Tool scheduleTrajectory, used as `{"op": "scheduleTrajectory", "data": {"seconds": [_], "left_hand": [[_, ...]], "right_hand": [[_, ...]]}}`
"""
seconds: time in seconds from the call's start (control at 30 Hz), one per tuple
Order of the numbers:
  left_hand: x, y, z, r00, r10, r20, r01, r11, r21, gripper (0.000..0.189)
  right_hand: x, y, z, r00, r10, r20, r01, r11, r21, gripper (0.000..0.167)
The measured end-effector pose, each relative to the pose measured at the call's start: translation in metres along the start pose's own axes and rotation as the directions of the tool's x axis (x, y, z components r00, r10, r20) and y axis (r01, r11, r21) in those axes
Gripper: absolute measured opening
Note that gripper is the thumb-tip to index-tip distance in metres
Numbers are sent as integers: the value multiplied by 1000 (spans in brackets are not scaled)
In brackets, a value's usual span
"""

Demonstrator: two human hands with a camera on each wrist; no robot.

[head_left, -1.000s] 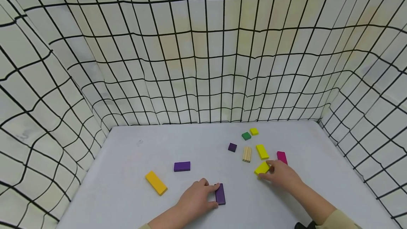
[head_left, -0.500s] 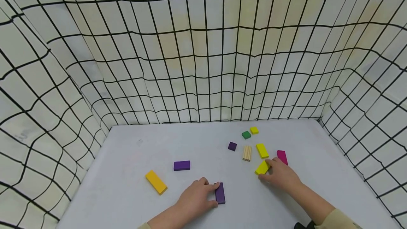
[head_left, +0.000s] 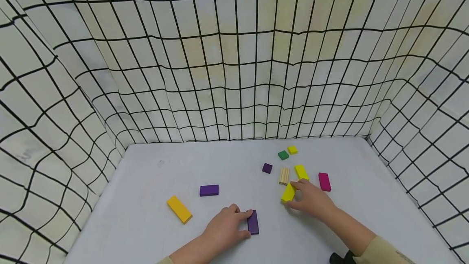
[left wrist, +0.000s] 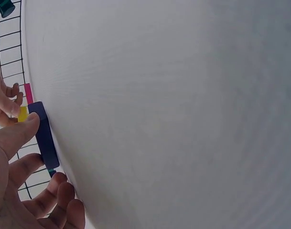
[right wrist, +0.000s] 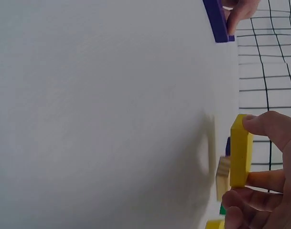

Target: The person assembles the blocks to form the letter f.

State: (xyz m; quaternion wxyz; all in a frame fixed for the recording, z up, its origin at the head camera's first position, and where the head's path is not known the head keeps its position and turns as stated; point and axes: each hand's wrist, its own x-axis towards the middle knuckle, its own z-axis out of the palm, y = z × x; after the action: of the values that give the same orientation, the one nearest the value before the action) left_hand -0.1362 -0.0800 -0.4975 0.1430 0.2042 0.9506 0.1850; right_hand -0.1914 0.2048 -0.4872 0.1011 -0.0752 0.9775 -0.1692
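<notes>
One bare left hand (head_left: 225, 227) reaches from the near side over a white tabletop (head_left: 146, 235), and we see it pinching a dark purple rectangular block (head_left: 253, 222) by its two ends. To the right, a bare right hand (head_left: 311, 199), forearm slanting in from the near right, pinches a bright yellow rectangular block (head_left: 288, 193) end to end. Just beyond that block, a pale striped wood-coloured block (head_left: 283, 176) and a second yellow block (head_left: 301, 172) stand in the way; a magenta rectangular block (head_left: 324, 182) lies right. Farther off we find a small dark purple block (head_left: 267, 168), a small green block (head_left: 283, 155) and a small yellow block (head_left: 292, 150). At left we see an orange-yellow rectangular block (head_left: 179, 209) and a violet rectangular block (head_left: 209, 190).
</notes>
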Motion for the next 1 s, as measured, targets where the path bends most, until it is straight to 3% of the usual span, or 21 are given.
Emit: {"op": "scheduleTrajectory", "data": {"seconds": [0.23,0.43,0.73,1.0], "left_hand": [[1,1,-2,1000,-8,14,8,1000,1,58],[3,1,-1,1000,-14,20,14,1000,-3,58],[2,2,-2,1000,-17,25,18,1000,-19,58],[2,-1,-1,1000,1,12,-1,1000,-16,59]], "right_hand": [[14,-34,3,995,-96,13,96,995,3,67],[29,-56,4,979,-203,14,203,979,11,65],[49,-70,18,955,-278,105,281,960,-13,65],[54,-78,28,934,-319,164,334,940,-72,66]]}}
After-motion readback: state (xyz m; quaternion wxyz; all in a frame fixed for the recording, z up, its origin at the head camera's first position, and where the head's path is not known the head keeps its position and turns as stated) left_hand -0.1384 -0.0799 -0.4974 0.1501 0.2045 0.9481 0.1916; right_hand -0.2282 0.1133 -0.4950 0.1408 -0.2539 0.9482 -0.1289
